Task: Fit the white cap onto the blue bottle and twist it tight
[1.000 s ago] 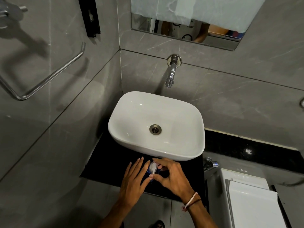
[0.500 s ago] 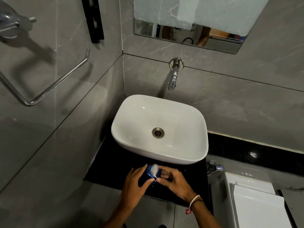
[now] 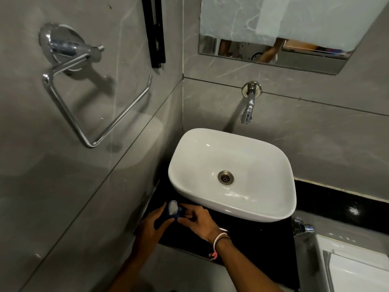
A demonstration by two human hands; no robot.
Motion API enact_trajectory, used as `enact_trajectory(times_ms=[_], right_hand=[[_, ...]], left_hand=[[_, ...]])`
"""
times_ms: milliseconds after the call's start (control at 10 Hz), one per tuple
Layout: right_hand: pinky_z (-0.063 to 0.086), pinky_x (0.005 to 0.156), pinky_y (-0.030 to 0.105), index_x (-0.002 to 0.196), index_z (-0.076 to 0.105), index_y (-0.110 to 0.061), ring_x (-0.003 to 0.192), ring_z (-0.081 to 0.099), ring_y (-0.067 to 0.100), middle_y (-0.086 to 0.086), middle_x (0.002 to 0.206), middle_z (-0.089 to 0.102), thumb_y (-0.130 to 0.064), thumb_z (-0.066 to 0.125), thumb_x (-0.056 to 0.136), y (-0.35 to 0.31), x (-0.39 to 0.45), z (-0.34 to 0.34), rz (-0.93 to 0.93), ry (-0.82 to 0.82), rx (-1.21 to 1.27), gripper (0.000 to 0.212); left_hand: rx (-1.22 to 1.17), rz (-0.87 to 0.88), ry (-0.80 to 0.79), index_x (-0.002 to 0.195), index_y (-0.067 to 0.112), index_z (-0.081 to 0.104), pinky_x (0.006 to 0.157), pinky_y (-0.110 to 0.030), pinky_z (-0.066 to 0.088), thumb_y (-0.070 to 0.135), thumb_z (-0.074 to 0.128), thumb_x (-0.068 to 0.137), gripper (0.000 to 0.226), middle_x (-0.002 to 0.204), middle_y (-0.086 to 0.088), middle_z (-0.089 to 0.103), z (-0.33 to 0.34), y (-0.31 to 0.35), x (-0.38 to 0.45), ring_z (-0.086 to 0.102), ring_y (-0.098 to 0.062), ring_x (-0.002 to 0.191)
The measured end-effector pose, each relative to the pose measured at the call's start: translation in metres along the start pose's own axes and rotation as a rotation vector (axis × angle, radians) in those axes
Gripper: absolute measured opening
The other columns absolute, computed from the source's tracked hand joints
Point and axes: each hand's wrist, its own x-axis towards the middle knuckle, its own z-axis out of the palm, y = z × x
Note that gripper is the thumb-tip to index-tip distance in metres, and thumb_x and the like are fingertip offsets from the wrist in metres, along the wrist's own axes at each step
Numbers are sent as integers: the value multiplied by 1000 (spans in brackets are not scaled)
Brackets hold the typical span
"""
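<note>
Between the hands, the blue bottle (image 3: 173, 213) is deep blue and the white cap (image 3: 173, 207) on it is a pale, slightly translucent white. Under the hands the bench (image 3: 242, 234) is glossy black. Just beyond the right hand (image 3: 197, 220), the basin (image 3: 231, 173) is plain gloss white with a dull metal drain (image 3: 225, 177). On that hand's wrist sits a white and pink band (image 3: 217, 243) beside a dark one. Far above the left hand (image 3: 151, 226), grey marbled tiles (image 3: 84, 186) show faint pale veins, with a chrome holder (image 3: 92, 98).
</note>
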Motion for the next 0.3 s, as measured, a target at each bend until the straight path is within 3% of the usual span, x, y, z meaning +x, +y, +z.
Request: enact_trajectory(times_ms=[100,200,300], right_hand=[[53,106,22,141,59,-12,121,68,15,9,132,72,-16,76,92,-7,8,8,-14,8,-24,52],[52,100,11,146,54,-17,121,68,17,7,130,71,-21,79,90,-14,5,11,-27,0,-51,61],[53,101,17,149,49,-21,118,66,13,1,128,69,-27,81,87,-11,-1,9,-58,72,-68,70]], left_hand=[[15,-2,-17,134,20,60,99,-19,46,26,75,84,52,129,9,66,-12,-3,6,60,-5,121],[9,12,8,135,17,58,101,-28,48,29,74,84,54,131,2,65,-13,3,4,60,-13,122],[33,34,45,139,14,54,103,-33,47,39,74,83,64,135,-3,62,-11,7,1,57,-18,126]])
